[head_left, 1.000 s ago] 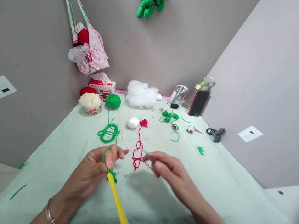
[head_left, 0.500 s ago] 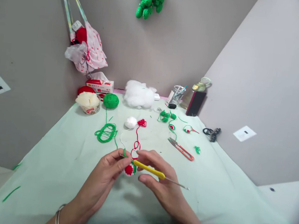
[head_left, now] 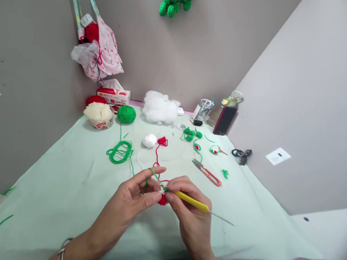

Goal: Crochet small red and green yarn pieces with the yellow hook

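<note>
Both hands pinch red crochet piece (head_left: 163, 199) between fingertips.

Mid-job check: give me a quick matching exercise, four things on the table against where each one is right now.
Things:
1. crochet hook
2. green yarn ball
3. snips
4. white stuffing

Places:
A. at the table's back edge, by the wall
B. in the right hand
C. beside the paper cup
D. flat on the cloth, right of the hands

Pairs: 1-B, 2-C, 3-D, 4-A

Glossy yellow plastic hook handle (head_left: 191, 201), matt cloth (head_left: 62, 184)
</note>
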A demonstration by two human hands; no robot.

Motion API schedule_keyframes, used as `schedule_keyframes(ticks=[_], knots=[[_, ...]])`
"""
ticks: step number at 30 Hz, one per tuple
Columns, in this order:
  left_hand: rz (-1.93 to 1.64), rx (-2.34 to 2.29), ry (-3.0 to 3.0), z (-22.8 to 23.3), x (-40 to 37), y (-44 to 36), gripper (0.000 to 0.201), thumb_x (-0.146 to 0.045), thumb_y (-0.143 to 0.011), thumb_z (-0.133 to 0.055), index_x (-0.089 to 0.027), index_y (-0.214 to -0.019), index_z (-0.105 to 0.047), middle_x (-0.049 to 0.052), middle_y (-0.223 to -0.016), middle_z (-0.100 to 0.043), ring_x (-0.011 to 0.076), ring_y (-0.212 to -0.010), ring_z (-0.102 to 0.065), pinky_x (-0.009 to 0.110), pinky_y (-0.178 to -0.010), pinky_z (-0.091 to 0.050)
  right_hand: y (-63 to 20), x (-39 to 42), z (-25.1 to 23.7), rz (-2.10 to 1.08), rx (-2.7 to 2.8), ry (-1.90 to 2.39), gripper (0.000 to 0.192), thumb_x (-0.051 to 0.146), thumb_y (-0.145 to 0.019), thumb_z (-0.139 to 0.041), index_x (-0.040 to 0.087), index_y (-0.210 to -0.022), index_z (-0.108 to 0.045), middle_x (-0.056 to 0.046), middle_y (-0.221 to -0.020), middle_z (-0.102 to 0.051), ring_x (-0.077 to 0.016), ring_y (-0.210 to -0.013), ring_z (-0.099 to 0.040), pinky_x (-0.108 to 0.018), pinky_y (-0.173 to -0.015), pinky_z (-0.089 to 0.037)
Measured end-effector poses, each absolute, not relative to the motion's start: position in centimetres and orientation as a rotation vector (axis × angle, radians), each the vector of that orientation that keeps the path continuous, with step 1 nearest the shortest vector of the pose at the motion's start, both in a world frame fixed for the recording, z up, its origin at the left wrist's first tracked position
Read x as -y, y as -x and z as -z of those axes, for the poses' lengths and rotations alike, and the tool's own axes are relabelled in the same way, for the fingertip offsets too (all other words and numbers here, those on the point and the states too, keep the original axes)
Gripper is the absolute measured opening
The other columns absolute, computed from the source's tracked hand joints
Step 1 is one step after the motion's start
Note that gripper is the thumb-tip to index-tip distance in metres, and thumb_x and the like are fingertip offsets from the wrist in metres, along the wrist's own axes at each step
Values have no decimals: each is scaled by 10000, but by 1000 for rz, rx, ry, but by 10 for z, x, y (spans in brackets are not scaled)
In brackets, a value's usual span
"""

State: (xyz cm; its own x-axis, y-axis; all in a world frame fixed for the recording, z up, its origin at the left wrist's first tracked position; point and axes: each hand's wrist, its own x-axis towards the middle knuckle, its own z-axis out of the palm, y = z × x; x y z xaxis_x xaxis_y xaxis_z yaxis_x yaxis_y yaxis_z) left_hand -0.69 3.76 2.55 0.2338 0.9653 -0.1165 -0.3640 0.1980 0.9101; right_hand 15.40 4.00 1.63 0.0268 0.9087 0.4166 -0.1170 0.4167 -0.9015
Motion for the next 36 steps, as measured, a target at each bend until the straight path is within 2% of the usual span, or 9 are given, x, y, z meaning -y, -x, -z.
schedule_keyframes(ticks=[6, 9, 12, 14, 17, 22, 26, 31, 36], knots=[[-1027, -852, -1033, -32, -50, 22, 382, -382, -835, -851, -303, -1206, -807, -7, -817, -698, 150, -678, -574, 258, -617, -461, -157, -43, -15, -1054, 1206, 733, 77, 209, -869, -841, 280, -891, -820, -10, -816, -714, -148, -752, -662, -253, -647, -532], [-913, -910, -1436, -45, -73, 59, 148, -379, -857, -818, -235, -857, -856, 13, -732, -693, 169, -675, -571, 275, -641, -456, -176, -45, -23, -1230, 1032, 599, 139, 330, -823, -889, 272, -807, -764, 10, -733, -608, -133, -635, -560, -235, -534, -462], [-1228, -1141, -1504, -62, -100, 106, 242, -384, -850, -831, -208, -694, -776, -19, -652, -616, 147, -640, -530, 256, -615, -419, -206, -45, -36, -1224, 833, 514, 232, 338, -799, -901, 274, -786, -678, 38, -684, -447, -128, -559, -400, -230, -458, -400], [-1377, -1187, -1457, -70, -111, 133, 200, -374, -924, -763, -218, -798, -768, -69, -612, -533, 116, -627, -478, 228, -640, -413, -223, -44, -43, -1125, 733, 478, 299, 301, -757, -939, 280, -810, -646, 53, -706, -376, -121, -537, -292, -217, -403, -339], [-1504, -1345, -1355, -73, -116, 157, 201, -309, -1020, -666, -187, -890, -761, -99, -659, -567, 78, -674, -474, 181, -643, -405, -235, -44, -46, -1039, 657, 488, 365, 260, -709, -976, 282, -825, -630, 67, -715, -305, -123, -533, -211, -223, -371, -297], [-1640, -1411, -1264, -63, -112, 165, 214, -290, -1043, -655, -189, -881, -753, -136, -638, -580, 52, -685, -494, 194, -627, -415, -231, -48, -38, -1150, 704, 567, 277, 275, -766, -914, 276, -831, -646, 35, -745, -384, -133, -592, -366, -228, -443, -391], [-1941, -1388, -1326, -69, -115, 165, 176, -141, -1020, -645, -253, -962, -768, -171, -797, -682, 58, -764, -571, 285, -676, -408, -232, -55, -38, -1085, 697, 561, 245, 264, -780, -897, 283, -849, -663, 32, -747, -425, -130, -608, -417, -219, -457, -400], [-1479, -1429, -1720, -78, -102, 147, 310, -212, -702, -956, -299, -985, -863, 1, -1185, -754, 258, -1159, -622, 209, -761, -532, -205, -59, -35, -1035, 856, 829, 238, 312, -690, -953, 248, -790, -746, -20, -853, -651, -139, -698, -576, -248, -558, -500], [-1224, -1176, -1481, -70, -62, 99, 434, -435, -894, -802, -332, -1315, -778, 89, -1529, -629, 277, -989, -734, 281, -641, -589, -166, -50, -30, -1042, 1026, 886, 151, 282, -764, -918, 236, -814, -784, -7, -781, -686, -131, -652, -609, -242, -560, -508]])
